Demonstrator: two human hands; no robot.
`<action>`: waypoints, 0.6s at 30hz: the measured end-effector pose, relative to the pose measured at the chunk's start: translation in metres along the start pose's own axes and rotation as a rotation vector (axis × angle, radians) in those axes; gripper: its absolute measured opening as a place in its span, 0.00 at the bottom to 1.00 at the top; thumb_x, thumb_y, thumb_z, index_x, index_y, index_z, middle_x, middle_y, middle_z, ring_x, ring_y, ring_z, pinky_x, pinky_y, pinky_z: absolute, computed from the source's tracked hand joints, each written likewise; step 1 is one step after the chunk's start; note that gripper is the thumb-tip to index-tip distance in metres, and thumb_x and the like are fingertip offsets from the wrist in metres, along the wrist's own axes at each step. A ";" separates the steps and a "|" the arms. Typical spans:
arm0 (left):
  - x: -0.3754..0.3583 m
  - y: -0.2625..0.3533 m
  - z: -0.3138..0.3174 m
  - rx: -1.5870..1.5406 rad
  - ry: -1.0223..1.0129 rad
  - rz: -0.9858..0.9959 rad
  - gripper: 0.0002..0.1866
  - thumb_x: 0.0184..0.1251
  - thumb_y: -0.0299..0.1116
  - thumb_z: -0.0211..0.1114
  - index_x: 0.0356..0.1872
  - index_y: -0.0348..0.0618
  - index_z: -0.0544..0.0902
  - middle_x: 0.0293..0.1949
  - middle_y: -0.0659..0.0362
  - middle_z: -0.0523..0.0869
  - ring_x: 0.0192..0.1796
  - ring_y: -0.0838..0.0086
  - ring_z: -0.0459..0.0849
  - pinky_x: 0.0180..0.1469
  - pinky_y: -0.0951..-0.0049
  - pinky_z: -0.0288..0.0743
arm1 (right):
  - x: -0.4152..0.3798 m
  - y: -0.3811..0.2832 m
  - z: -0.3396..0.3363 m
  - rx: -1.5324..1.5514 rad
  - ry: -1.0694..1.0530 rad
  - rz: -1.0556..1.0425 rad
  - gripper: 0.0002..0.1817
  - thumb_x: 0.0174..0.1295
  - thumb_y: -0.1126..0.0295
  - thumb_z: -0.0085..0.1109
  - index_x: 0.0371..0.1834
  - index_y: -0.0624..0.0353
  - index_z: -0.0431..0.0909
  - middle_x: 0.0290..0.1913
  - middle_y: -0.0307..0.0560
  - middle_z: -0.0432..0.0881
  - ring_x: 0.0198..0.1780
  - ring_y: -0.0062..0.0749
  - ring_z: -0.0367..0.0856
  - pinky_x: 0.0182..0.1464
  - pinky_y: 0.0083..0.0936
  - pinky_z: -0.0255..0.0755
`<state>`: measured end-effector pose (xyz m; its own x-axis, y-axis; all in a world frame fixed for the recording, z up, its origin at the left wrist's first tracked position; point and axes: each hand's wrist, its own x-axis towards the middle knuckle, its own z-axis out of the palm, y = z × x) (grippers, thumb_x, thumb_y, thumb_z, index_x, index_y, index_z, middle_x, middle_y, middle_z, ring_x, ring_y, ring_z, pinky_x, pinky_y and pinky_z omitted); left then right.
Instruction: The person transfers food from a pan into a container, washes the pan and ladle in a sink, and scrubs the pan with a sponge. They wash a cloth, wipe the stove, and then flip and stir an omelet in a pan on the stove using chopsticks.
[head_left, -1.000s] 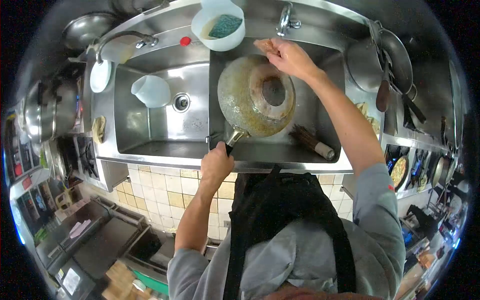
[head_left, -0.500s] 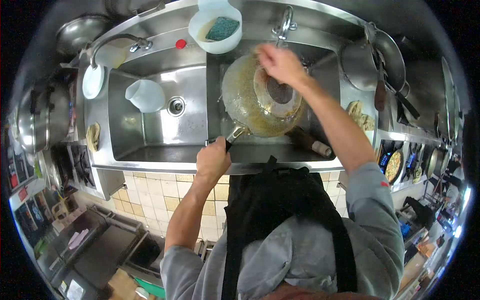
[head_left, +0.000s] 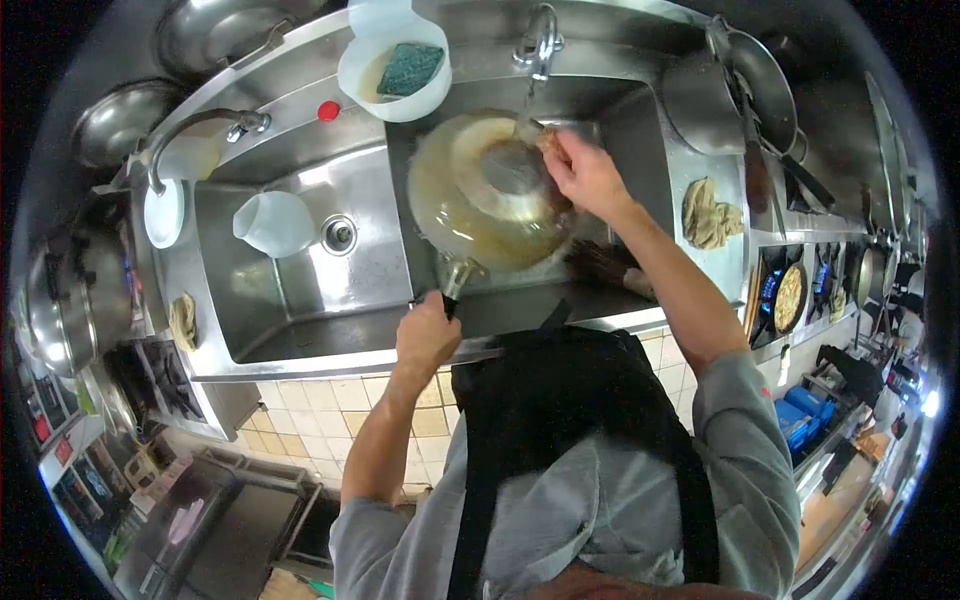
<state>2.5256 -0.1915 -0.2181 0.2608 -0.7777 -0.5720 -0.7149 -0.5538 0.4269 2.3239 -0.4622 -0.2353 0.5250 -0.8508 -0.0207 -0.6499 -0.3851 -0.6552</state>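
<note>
The single view looked from the wearer's head, forward and steeply down past the torso [head_left: 595, 500], across the front edge of the double sink [head_left: 360, 290], near the pan [head_left: 465, 205]; its wide, rounded field reached beyond both back corners.

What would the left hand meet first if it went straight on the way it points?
Most likely the pan's body: the left hand grips the handle and points roughly along it toward the pan. Depth is hard to judge from this one view.
</note>
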 end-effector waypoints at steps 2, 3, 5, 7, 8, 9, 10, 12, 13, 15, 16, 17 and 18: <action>-0.009 -0.004 0.005 0.043 -0.027 -0.017 0.14 0.56 0.33 0.65 0.39 0.36 0.76 0.34 0.38 0.85 0.42 0.39 0.84 0.45 0.44 0.77 | 0.019 -0.031 -0.008 0.116 -0.037 0.029 0.14 0.68 0.59 0.58 0.44 0.59 0.76 0.31 0.60 0.84 0.31 0.55 0.84 0.34 0.43 0.78; -0.010 -0.008 0.011 0.016 -0.078 0.028 0.15 0.56 0.34 0.66 0.40 0.37 0.75 0.33 0.38 0.85 0.42 0.39 0.84 0.45 0.44 0.77 | 0.029 -0.048 -0.009 0.225 -0.069 0.064 0.15 0.68 0.58 0.59 0.44 0.60 0.76 0.32 0.59 0.84 0.32 0.51 0.85 0.35 0.40 0.77; -0.006 -0.013 0.029 -0.053 -0.160 0.066 0.14 0.56 0.33 0.66 0.40 0.38 0.76 0.33 0.39 0.85 0.41 0.39 0.84 0.44 0.44 0.77 | 0.047 -0.076 -0.003 0.307 -0.022 -0.055 0.16 0.68 0.58 0.59 0.45 0.61 0.77 0.33 0.58 0.84 0.34 0.45 0.85 0.36 0.37 0.76; 0.000 -0.009 0.035 -0.126 -0.195 0.149 0.13 0.56 0.32 0.65 0.40 0.37 0.76 0.33 0.39 0.85 0.41 0.40 0.84 0.43 0.45 0.77 | 0.069 -0.093 0.010 0.438 -0.052 -0.107 0.18 0.69 0.59 0.60 0.50 0.64 0.78 0.37 0.51 0.84 0.40 0.32 0.83 0.40 0.29 0.76; 0.005 -0.007 0.037 -0.197 -0.232 0.240 0.12 0.56 0.31 0.65 0.39 0.36 0.77 0.33 0.39 0.85 0.40 0.40 0.84 0.43 0.46 0.78 | 0.075 -0.101 0.016 0.438 -0.051 -0.105 0.18 0.69 0.59 0.60 0.50 0.64 0.78 0.37 0.51 0.84 0.40 0.32 0.83 0.40 0.29 0.76; 0.014 -0.004 0.039 -0.343 -0.353 0.204 0.10 0.58 0.33 0.65 0.35 0.36 0.78 0.30 0.43 0.86 0.34 0.49 0.87 0.38 0.53 0.79 | 0.082 -0.122 0.012 0.641 -0.082 -0.019 0.19 0.69 0.59 0.60 0.53 0.65 0.76 0.40 0.49 0.84 0.42 0.33 0.83 0.41 0.28 0.78; 0.022 0.002 0.037 -0.344 -0.361 0.208 0.10 0.58 0.33 0.65 0.35 0.36 0.78 0.30 0.43 0.86 0.34 0.49 0.87 0.38 0.53 0.79 | 0.089 -0.139 0.008 0.842 -0.115 0.070 0.21 0.70 0.59 0.59 0.56 0.66 0.75 0.43 0.48 0.83 0.44 0.33 0.83 0.43 0.28 0.79; 0.040 0.017 0.032 -0.721 -0.743 -0.057 0.13 0.66 0.39 0.64 0.40 0.38 0.80 0.33 0.47 0.87 0.34 0.62 0.88 0.36 0.64 0.79 | 0.107 -0.154 0.008 1.033 -0.078 0.065 0.22 0.71 0.60 0.59 0.58 0.66 0.73 0.47 0.48 0.81 0.46 0.35 0.83 0.46 0.31 0.81; 0.048 0.022 0.034 -0.722 -0.755 -0.059 0.13 0.66 0.39 0.64 0.40 0.38 0.80 0.33 0.47 0.87 0.34 0.62 0.88 0.36 0.64 0.79 | 0.113 -0.155 0.008 1.227 -0.044 0.054 0.23 0.71 0.60 0.59 0.60 0.66 0.71 0.50 0.48 0.79 0.49 0.36 0.83 0.49 0.34 0.82; 0.072 0.035 0.038 -1.067 -0.831 -0.200 0.12 0.68 0.39 0.63 0.39 0.39 0.82 0.34 0.50 0.87 0.33 0.70 0.87 0.33 0.73 0.77 | 0.119 -0.145 0.004 1.231 -0.053 0.096 0.23 0.72 0.60 0.58 0.61 0.65 0.70 0.52 0.49 0.78 0.53 0.39 0.82 0.54 0.39 0.81; 0.092 0.038 0.043 -1.064 -0.842 -0.200 0.12 0.68 0.39 0.63 0.39 0.39 0.82 0.34 0.50 0.87 0.33 0.70 0.87 0.33 0.73 0.77 | 0.119 -0.139 0.001 1.237 -0.068 0.129 0.23 0.73 0.60 0.57 0.63 0.65 0.68 0.53 0.50 0.77 0.56 0.42 0.81 0.60 0.44 0.79; 0.116 0.040 0.053 -1.073 -0.883 -0.187 0.12 0.68 0.39 0.63 0.38 0.38 0.83 0.34 0.51 0.88 0.32 0.70 0.86 0.33 0.74 0.77 | 0.117 -0.131 0.000 1.247 -0.112 0.197 0.23 0.73 0.59 0.56 0.63 0.64 0.69 0.55 0.51 0.78 0.57 0.42 0.81 0.59 0.43 0.79; 0.131 0.043 0.058 -1.081 -0.926 -0.174 0.13 0.68 0.38 0.63 0.38 0.37 0.84 0.34 0.51 0.88 0.32 0.70 0.85 0.32 0.75 0.77 | 0.113 -0.124 0.002 1.241 -0.103 0.203 0.23 0.73 0.59 0.56 0.63 0.64 0.69 0.55 0.51 0.78 0.57 0.42 0.81 0.59 0.43 0.79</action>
<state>2.4915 -0.3000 -0.3156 -0.5173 -0.4403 -0.7338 0.2269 -0.8974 0.3785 2.4650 -0.5097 -0.1578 0.5533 -0.8018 -0.2257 0.1997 0.3907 -0.8986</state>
